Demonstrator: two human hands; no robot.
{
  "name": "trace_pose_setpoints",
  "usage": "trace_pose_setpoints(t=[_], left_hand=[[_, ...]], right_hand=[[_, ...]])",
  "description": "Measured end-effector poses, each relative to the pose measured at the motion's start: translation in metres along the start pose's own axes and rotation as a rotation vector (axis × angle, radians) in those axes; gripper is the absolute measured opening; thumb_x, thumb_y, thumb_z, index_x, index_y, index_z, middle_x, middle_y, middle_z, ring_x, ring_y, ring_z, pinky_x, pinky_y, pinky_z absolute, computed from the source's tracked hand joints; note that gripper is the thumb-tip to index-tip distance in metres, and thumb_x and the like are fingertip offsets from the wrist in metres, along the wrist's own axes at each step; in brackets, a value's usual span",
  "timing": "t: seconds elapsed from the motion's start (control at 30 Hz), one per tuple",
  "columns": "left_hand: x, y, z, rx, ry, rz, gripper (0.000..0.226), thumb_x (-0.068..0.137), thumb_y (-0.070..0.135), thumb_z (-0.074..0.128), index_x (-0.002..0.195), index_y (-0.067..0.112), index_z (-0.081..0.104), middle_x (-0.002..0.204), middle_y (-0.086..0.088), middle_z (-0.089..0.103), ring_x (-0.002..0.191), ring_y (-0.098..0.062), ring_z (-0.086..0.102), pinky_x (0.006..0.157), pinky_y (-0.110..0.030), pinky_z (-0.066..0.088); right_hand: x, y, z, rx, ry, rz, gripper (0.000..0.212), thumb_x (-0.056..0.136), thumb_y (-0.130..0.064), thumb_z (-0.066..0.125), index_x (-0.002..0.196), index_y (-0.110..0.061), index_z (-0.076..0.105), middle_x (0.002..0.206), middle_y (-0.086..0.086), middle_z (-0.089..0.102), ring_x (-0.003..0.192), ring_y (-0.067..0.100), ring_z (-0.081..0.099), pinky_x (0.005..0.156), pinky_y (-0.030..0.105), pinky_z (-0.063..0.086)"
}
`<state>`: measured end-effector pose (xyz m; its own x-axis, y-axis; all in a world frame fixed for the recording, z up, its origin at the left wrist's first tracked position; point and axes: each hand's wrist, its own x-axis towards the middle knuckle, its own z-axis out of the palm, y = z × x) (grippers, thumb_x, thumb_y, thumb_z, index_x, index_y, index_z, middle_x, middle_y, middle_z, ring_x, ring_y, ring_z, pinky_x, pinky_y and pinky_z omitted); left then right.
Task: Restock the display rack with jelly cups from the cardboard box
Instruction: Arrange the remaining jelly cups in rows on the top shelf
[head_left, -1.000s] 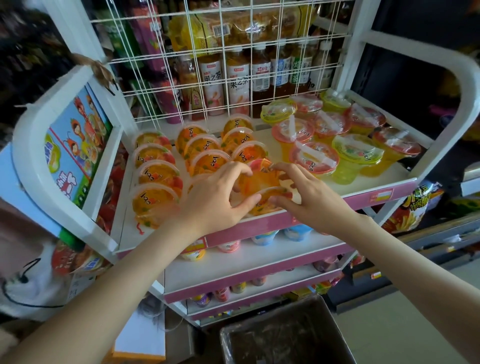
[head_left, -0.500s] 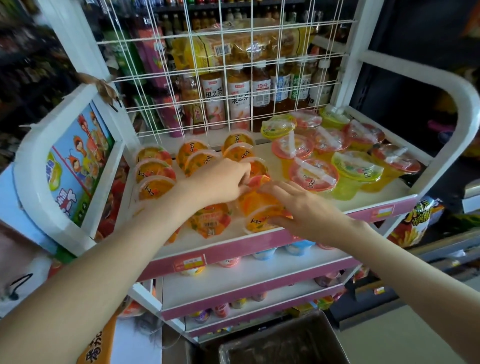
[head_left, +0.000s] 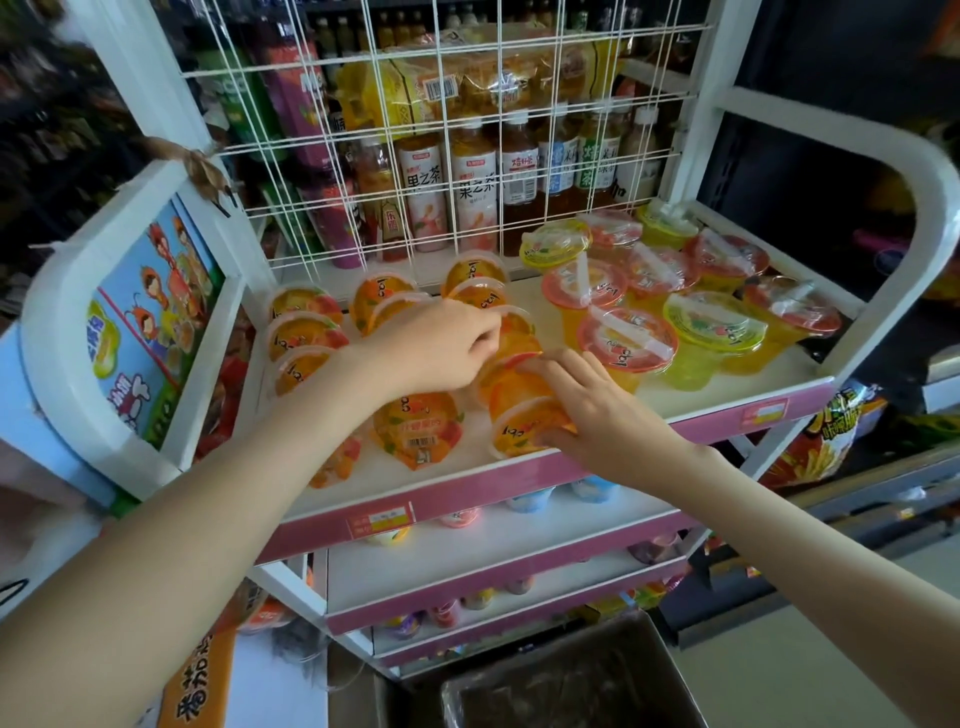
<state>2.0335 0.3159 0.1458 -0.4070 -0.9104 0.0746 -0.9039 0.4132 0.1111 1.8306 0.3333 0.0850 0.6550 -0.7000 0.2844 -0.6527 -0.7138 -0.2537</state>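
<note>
Orange jelly cups lie on their sides in rows on the top shelf (head_left: 524, 475) of the white and pink display rack. My left hand (head_left: 441, 348) reaches over the middle row, and its curled fingers pinch the rim of an orange cup (head_left: 514, 335) in the right-hand row. My right hand (head_left: 587, 405) lies over the front of that row, fingers on top and thumb under the front orange cup (head_left: 519, 428). One orange cup (head_left: 421, 428) lies loose at the shelf front. The cardboard box (head_left: 545, 691) sits on the floor below, and its inside is dark.
Upright yellow jelly cups with red and green lids (head_left: 711, 327) fill the shelf's right half. A white wire grid (head_left: 467, 156) with bottled drinks behind it closes the back. Lower shelves (head_left: 467, 551) hold small cups. A cartoon side panel (head_left: 150, 322) stands at the left.
My left hand has moved from the shelf front back to the right-hand row, uncovering the loose cup at the front. My right hand has stayed on the front cups.
</note>
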Motion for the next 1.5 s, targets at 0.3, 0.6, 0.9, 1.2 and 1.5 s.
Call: trace_pose_setpoints(t=[0.3, 0.6, 0.9, 1.2, 1.5], left_hand=[[0.031, -0.026, 0.001, -0.036, -0.01, -0.171, 0.031, 0.093, 0.037, 0.056, 0.118, 0.018, 0.057, 0.115, 0.0, 0.06, 0.088, -0.011, 0.054, 0.078, -0.029, 0.049], [0.044, -0.028, 0.005, 0.011, -0.04, -0.068, 0.033, 0.094, 0.028, 0.056, 0.066, 0.02, 0.039, 0.065, 0.003, 0.047, 0.059, -0.017, 0.047, 0.054, -0.031, 0.037], [0.041, -0.027, 0.001, 0.108, -0.034, -0.024, 0.028, 0.098, 0.032, 0.048, 0.073, 0.018, 0.046, 0.065, 0.004, 0.049, 0.059, -0.016, 0.05, 0.049, -0.027, 0.035], [0.069, -0.057, -0.011, 0.014, 0.06, -0.239, 0.037, 0.096, 0.029, 0.052, 0.129, 0.012, 0.051, 0.13, -0.006, 0.053, 0.115, -0.024, 0.054, 0.092, -0.035, 0.044], [0.091, -0.052, 0.001, 0.14, 0.03, -0.126, 0.017, 0.094, 0.017, 0.056, 0.079, 0.014, 0.049, 0.088, -0.005, 0.059, 0.073, -0.018, 0.054, 0.062, -0.03, 0.043]], right_hand=[[-0.004, -0.006, -0.003, -0.039, 0.011, 0.037, 0.096, 0.076, -0.03, 0.076, 0.15, -0.017, 0.017, 0.15, 0.011, 0.027, 0.13, 0.024, 0.023, 0.108, 0.037, 0.031], [0.006, -0.009, -0.011, -0.093, -0.101, 0.023, 0.091, 0.086, -0.039, 0.064, 0.152, -0.016, 0.005, 0.157, 0.001, 0.014, 0.14, 0.017, 0.012, 0.114, 0.024, 0.013], [0.011, -0.008, -0.008, -0.143, -0.069, -0.015, 0.093, 0.072, -0.03, 0.08, 0.145, -0.003, 0.029, 0.142, 0.012, 0.041, 0.123, 0.02, 0.027, 0.101, 0.033, 0.042], [0.012, -0.007, -0.013, -0.104, -0.128, -0.024, 0.093, 0.085, -0.037, 0.066, 0.152, -0.015, 0.005, 0.153, 0.001, 0.018, 0.137, 0.017, 0.016, 0.108, 0.028, 0.033], [0.021, -0.008, -0.021, -0.141, -0.192, 0.015, 0.096, 0.085, -0.042, 0.065, 0.152, -0.017, 0.0, 0.154, -0.002, 0.016, 0.136, 0.017, 0.019, 0.108, 0.025, 0.029]])
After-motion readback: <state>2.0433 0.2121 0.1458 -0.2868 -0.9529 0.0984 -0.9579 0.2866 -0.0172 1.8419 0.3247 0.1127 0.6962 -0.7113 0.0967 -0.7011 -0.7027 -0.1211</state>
